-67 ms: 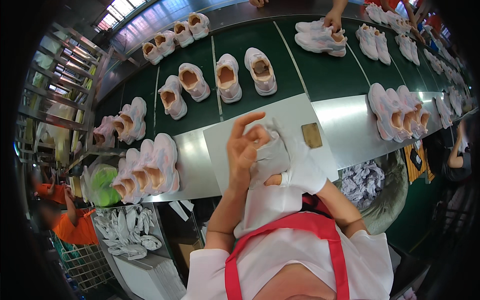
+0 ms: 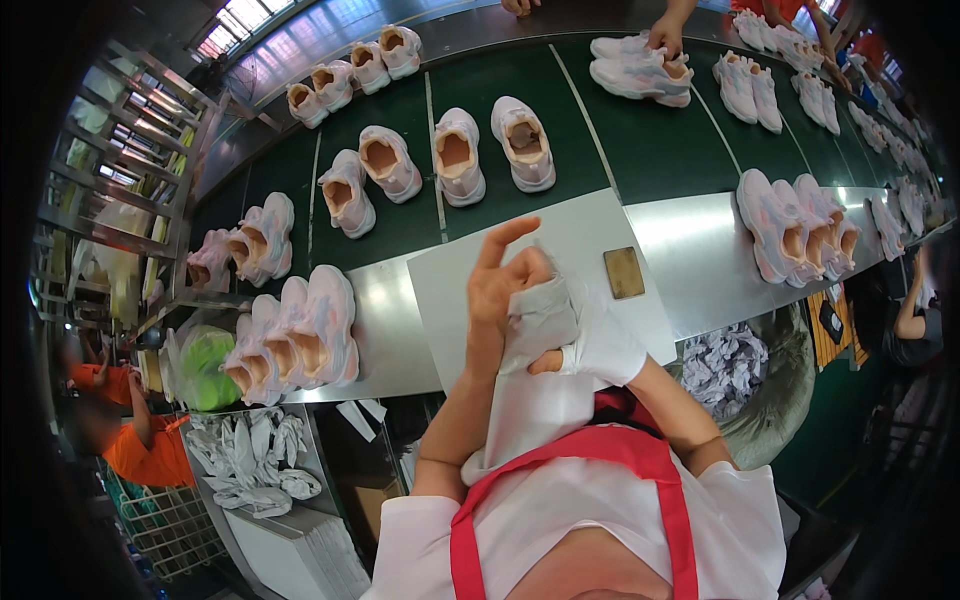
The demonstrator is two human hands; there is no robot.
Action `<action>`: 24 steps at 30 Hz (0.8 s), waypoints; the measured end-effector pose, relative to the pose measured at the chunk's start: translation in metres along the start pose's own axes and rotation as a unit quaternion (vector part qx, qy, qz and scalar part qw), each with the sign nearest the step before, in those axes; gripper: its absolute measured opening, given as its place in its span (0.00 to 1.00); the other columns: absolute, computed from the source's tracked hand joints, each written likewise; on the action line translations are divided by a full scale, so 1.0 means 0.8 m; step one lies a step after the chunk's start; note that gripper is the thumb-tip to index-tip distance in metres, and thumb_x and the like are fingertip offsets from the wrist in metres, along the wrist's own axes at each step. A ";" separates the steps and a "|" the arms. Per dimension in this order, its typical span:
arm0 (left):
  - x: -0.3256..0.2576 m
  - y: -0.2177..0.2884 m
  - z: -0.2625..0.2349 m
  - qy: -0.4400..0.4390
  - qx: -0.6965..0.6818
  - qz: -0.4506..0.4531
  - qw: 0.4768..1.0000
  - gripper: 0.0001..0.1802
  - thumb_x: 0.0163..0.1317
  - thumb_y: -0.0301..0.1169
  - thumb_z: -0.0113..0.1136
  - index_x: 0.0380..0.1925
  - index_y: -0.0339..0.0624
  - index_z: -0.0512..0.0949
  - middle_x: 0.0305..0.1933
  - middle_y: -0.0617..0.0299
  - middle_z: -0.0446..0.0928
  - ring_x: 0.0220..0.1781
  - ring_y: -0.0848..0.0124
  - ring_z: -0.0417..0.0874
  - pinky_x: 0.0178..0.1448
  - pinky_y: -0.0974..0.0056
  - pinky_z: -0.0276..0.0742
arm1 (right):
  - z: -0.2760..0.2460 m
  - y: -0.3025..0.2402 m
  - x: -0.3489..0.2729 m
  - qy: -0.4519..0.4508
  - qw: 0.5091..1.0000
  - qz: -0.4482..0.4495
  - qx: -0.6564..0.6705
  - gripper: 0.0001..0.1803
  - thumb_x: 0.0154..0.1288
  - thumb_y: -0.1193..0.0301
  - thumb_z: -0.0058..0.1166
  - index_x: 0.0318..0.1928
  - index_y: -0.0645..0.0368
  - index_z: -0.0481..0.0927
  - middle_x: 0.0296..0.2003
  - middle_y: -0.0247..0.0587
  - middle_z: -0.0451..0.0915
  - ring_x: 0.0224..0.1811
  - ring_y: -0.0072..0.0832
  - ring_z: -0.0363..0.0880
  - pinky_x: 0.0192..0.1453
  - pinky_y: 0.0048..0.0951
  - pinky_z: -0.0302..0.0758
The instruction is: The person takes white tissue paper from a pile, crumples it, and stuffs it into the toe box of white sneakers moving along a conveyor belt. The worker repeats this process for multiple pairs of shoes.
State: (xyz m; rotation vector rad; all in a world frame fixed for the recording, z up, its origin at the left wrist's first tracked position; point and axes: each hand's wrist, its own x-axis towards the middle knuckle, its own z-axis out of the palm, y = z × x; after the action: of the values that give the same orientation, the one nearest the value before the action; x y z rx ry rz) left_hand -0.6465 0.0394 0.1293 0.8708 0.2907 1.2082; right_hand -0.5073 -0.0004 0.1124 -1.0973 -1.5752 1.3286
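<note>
White tissue paper (image 2: 540, 312) is bunched between my two hands above a white board, with a loose sheet hanging toward my apron. My left hand (image 2: 497, 290) pinches the bunch from its left side, its index finger raised and bent. On the right, my right hand (image 2: 605, 345) wears a white glove that leaves the thumb bare. That thumb presses on the paper from below, while the other fingers are hidden behind it. A small brown block (image 2: 624, 272) lies on the white board (image 2: 450, 290) beyond my right hand.
Pale pink-white sneakers (image 2: 460, 155) stand in pairs on the green conveyor (image 2: 400, 95). More sneakers (image 2: 300, 335) rest on the metal ledge (image 2: 690, 250). Crumpled paper fills a bag (image 2: 725, 365) at right and a bin (image 2: 250, 450) at left. A co-worker's hand (image 2: 665, 32) touches a far pair.
My left hand has shifted slightly right and the bunched paper has drawn in a little. My right hand has barely moved.
</note>
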 end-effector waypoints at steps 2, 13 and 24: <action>0.006 -0.005 0.003 -0.022 -0.100 -0.041 0.994 0.39 0.56 0.45 0.60 0.60 0.31 0.58 0.34 0.64 0.68 0.32 0.79 0.68 0.42 0.76 0.65 | -0.002 0.011 0.002 -0.027 0.993 0.023 0.116 0.49 0.39 0.64 0.71 0.63 0.61 0.62 0.59 0.45 0.67 0.60 0.35 0.66 0.62 0.30 0.63; -0.045 -0.009 -0.087 -0.072 0.465 -0.183 0.863 0.57 0.48 0.61 0.62 0.69 0.43 0.46 0.69 0.49 0.56 0.70 0.54 0.58 0.68 0.50 0.57 | -0.073 -0.035 -0.046 0.194 0.903 -0.085 -0.374 0.25 0.47 0.75 0.61 0.50 0.59 0.75 0.40 0.37 0.78 0.44 0.27 0.76 0.51 0.29 0.71; -0.032 -0.055 -0.081 -0.234 -0.041 -0.392 0.889 0.49 0.52 0.60 0.57 0.65 0.38 0.56 0.63 0.54 0.64 0.63 0.65 0.66 0.64 0.63 0.65 | 0.028 -0.024 -0.029 -0.283 0.915 -0.177 -0.225 0.08 0.52 0.67 0.52 0.35 0.49 0.78 0.23 0.34 0.73 0.27 0.33 0.75 0.30 0.33 0.73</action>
State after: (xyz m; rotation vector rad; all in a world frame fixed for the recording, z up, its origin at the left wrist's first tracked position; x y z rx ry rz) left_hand -0.6660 0.0403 0.0495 0.8207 0.1638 0.2385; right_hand -0.5235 -0.0310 0.1275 -0.6401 -2.4697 1.1099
